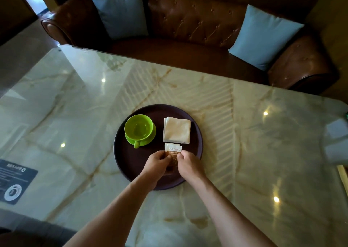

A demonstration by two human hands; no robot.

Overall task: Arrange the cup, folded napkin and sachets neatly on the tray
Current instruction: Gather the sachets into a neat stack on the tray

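Note:
A round dark tray lies on the marble table. On its left part stands a green cup on a green saucer, handle toward me. A folded white napkin lies on the tray's right part. Just below the napkin, white-and-brown sachets rest on the tray. My left hand and my right hand pinch the sachets from either side at their near end. The near part of the sachets is hidden by my fingers.
A dark card with a round logo lies at the table's left edge. Pale objects sit blurred at the right edge. Beyond the table's far edge stands a brown leather sofa with blue cushions.

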